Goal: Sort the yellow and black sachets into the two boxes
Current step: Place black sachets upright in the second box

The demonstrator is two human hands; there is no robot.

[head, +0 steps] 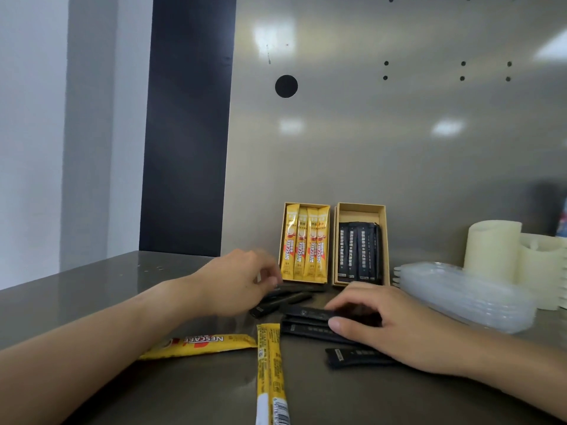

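Note:
Two open cardboard boxes stand against the back wall. The left box [281, 240] holds several yellow sachets [305, 243]; the right box [359, 210] holds several black sachets [359, 251]. Loose black sachets [306, 329] lie in a pile in front of the boxes. My right hand [395, 326] rests on that pile, fingers curled over a black sachet [310, 312]. My left hand [236, 280] hovers blurred over more black sachets [285, 299], fingertips touching them. Two yellow sachets [199, 345] [271, 372] lie nearer to me on the steel counter [92, 289].
A stack of clear plastic lids or trays [460, 294] lies right of the boxes, with two cream pillar candles [494, 250] behind it. A shiny steel wall [399, 133] backs the counter. The counter's left edge meets a dark panel [187, 133].

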